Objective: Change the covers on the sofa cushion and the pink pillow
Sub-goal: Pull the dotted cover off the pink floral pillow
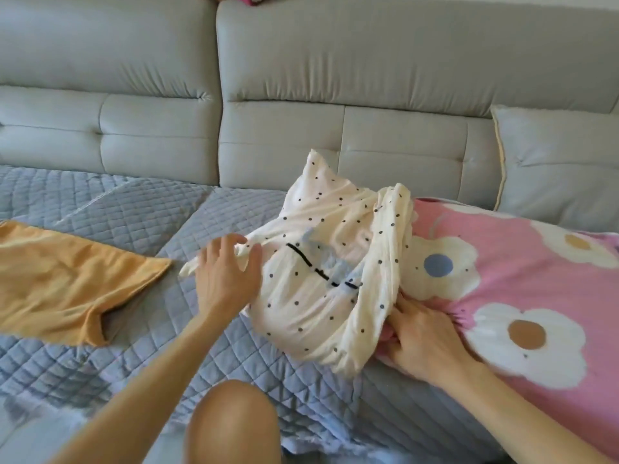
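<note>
A: While your right hand pinches the gathered end of the pink pillow at lower right of centre, note where the mouth of the dotted white cover sits: bunched over that same end, mid-frame.

B: And the left?

A: Your left hand lies on the cover's left corner, fingers loosely bent, thumb touching the fabric. Whether it actually grips, I cannot tell.

B: Procedure for this step?

A: My judgement: keep the pillow end squeezed narrow with the right hand, then have the left draw the opening rightward over it, a little at a time. Match corner to corner before pulling the rest along, or the filling will likely bunch.

B: Other items?

A: Orange cover lies flat at left of frame on the blue quilted throw, well apart from the work. Grey sofa cushion leans against the sofa backrest at upper right, just behind the pillow; it looks untouched.
</note>
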A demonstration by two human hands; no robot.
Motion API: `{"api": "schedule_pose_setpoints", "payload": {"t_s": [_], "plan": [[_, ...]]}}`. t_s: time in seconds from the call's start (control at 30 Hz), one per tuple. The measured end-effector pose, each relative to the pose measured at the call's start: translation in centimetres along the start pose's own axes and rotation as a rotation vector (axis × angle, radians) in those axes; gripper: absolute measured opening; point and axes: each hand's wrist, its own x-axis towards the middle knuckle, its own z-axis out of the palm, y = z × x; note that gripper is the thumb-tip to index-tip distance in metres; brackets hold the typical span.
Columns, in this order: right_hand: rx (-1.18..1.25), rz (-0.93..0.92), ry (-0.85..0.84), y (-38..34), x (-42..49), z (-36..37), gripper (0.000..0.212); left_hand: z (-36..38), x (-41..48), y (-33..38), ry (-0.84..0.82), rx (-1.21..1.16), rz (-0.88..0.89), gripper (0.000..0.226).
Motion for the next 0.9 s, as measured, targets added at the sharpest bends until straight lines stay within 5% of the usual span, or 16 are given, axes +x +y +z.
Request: {"api": "schedule_pose_setpoints", "payload": {"t_s": [0.1,0.2,0.33,0.6,0.73,0.83,0.9], "plan": [[-0.026,0.091,0.123,0.3,2.4,-1.1,0.047,-0.7,-4.8,2.7,-0.015,-0.036,0.200,0.055],[-0.016,0.216,0.225,-0.2,5.8,-1.6,0.042,-0.2,-4.9,3.4,-0.082,-0.124,0.060,0.056],[-0.114,0.122,0.302,-0.6,7.6,-1.0,0.044,0.3,-1.1,4.1,-0.008,-0.255,0.025,0.039],[-0.236,0.022,0.514,3.2,8.1,-4.7,0.028,-0.6,7.4,5.4,0.163,-0.057,0.379,0.048],[-0.227,-0.021,0.595,5.0,6.6,-6.0,0.031,0.1,10.7,1.8,0.159,0.137,0.122,0.040],[-0.142,-0.081,0.497,5.9,3.0,-3.4,0.033,2.1,11.6,-4.3,-0.133,0.309,-0.154,0.052],[-0.083,-0.114,0.374,6.4,0.6,-0.6,0.040,4.1,10.4,-7.0,-0.277,0.275,-0.180,0.050]]}}
